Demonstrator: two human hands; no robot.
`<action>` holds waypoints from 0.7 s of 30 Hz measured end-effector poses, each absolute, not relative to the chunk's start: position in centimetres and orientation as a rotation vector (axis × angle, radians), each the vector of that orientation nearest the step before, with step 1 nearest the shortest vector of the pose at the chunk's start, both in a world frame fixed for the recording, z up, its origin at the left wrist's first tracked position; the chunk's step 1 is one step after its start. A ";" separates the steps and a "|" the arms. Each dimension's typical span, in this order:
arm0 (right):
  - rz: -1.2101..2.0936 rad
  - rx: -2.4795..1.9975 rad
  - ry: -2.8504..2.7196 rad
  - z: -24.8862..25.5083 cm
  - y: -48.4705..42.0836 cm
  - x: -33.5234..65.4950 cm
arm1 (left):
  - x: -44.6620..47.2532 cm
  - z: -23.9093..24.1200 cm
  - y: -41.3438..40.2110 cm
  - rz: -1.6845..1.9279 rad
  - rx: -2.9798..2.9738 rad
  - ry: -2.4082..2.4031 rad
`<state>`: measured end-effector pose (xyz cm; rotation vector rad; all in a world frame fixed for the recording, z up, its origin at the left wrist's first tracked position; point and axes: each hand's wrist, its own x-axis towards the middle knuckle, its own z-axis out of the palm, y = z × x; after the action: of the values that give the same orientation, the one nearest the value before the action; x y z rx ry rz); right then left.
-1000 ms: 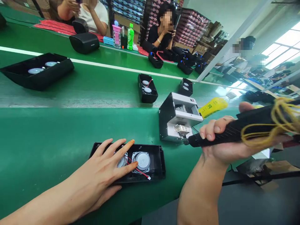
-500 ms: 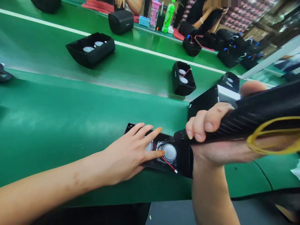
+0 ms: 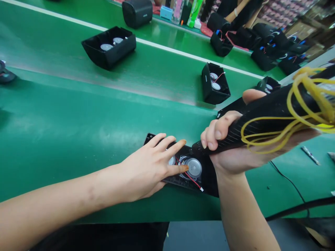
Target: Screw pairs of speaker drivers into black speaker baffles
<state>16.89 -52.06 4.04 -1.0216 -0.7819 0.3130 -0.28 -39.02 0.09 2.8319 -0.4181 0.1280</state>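
A flat black speaker housing (image 3: 195, 181) with two round silver drivers and a red wire lies on the green bench near its front edge. My left hand (image 3: 154, 165) rests flat on it, fingers spread, thumb against the right driver (image 3: 194, 167). My right hand (image 3: 230, 146) is wrapped round a black electric screwdriver (image 3: 261, 122) with yellow rubber bands looped on its body. The screwdriver's front end points down at the housing's right part; its tip is hidden behind my fingers.
Green conveyor belt (image 3: 78, 104) carries more open black housings, one at the far left (image 3: 110, 48) and one at the middle (image 3: 215, 83). A closed black speaker (image 3: 137, 12), bottles and several housings line the far side. A black cable (image 3: 295, 205) trails at the right.
The screwdriver swung left from the screw feeder box to above the housing. The view has turned right and down, so the feeder is now hidden behind my right hand. My left hand stayed on the housing.
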 end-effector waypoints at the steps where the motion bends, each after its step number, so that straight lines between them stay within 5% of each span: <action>1: 0.316 -1.003 -0.764 4.1 -51.9 16.8 | -0.3 0.1 -39.0 0.127 2.831 -0.419; 21: 0.387 -0.867 -0.883 3.0 -51.3 16.2 | 0.1 0.8 -38.9 0.083 2.846 -0.418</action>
<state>16.22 -51.35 3.04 -0.8674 -0.8826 0.3872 0.07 -38.89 0.78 2.8460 -0.4176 0.0832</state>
